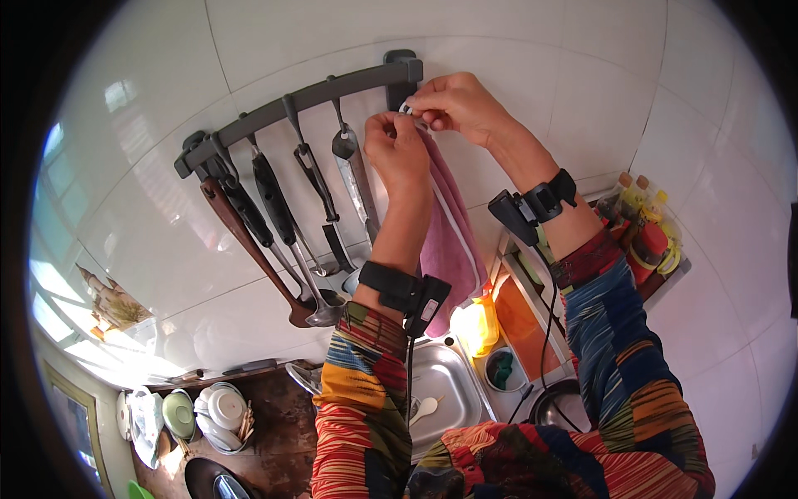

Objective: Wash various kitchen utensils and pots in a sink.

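Observation:
A pink towel [458,249] with a pale edge stripe hangs against the tiled wall, below the right end of a grey utensil rack [312,100]. At the towel's top, my left hand [402,153] pinches its upper end between thumb and fingers. Just to the right, my right hand [458,109] grips a small white loop or clip [405,108] by its fingertips. Both hands nearly touch each other, and my fingers partly hide the loop. A metal-handled utensil [350,168] hangs on a rack hook close to the left hand.
Also on the rack hang a brown wooden spoon [249,243] and a black-handled ladle [271,193]. Below are a steel sink [458,374], a dark pan [555,408] and a countertop [280,411] with stacked bowls [224,408]. Bottles [651,212] crowd a shelf at right.

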Demonstrator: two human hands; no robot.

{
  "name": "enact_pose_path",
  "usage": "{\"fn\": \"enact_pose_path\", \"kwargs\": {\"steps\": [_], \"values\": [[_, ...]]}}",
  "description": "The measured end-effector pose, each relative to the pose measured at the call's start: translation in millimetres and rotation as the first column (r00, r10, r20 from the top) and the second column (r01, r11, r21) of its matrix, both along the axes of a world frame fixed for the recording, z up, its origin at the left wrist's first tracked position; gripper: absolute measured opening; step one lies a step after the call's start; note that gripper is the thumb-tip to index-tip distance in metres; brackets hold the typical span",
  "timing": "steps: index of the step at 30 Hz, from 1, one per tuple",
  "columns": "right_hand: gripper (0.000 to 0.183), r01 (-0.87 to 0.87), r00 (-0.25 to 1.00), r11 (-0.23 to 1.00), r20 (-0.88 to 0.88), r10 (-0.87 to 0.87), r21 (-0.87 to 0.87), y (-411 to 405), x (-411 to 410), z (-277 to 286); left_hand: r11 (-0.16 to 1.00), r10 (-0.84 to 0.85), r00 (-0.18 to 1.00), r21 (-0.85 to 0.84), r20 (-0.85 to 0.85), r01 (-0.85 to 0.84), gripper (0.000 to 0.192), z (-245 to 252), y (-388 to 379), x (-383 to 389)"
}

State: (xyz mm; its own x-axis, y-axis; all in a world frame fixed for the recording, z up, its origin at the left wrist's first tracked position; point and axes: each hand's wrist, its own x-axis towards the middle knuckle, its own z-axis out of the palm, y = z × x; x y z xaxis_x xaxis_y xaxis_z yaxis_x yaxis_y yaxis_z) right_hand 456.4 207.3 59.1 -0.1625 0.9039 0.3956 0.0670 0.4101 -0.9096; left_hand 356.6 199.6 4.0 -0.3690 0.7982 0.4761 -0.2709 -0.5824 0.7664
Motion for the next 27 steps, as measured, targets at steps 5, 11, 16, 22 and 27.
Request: {"fn": "enact_pose_path", "kwargs": {"steps": [5, 11, 16, 22, 27], "values": [[0.013, -0.099, 0.995, 0.994, -0.014, 0.098, -0.05, 7, 10, 0, 1.0, -0.003, 0.996, 0.026, -0.089, 0.005, 0.01, -1, -2, -1], [0.019, 0.01, 0.99, 0.996, 0.138, -0.022, 0.088, 9, 9, -4, 0.987, 0.126, 0.987, 0.112, -0.096, -0.115, 0.009, -8, 7, 5], [0.027, 0.286, 0.858, 0.88, 0.308, -0.411, 0.378, 2, 9, -23, 1.0, -0.003, 0.994, 0.022, -0.11, 0.005, 0.017, -25, 6, 5], [0.054, 0.06, 0.971, 0.95, 0.202, -0.126, 0.305, -34, 11, -117, 0.954, -0.286, 0.958, -0.094, 0.018, 0.286, 0.032, -99, -50, 5], [0.051, 0.028, 0.924, 0.99, 0.373, -0.079, 0.139, -35, 24, -143, 0.857, -0.444, 0.884, -0.22, 0.145, 0.466, 0.043, -114, -78, 14]]}}
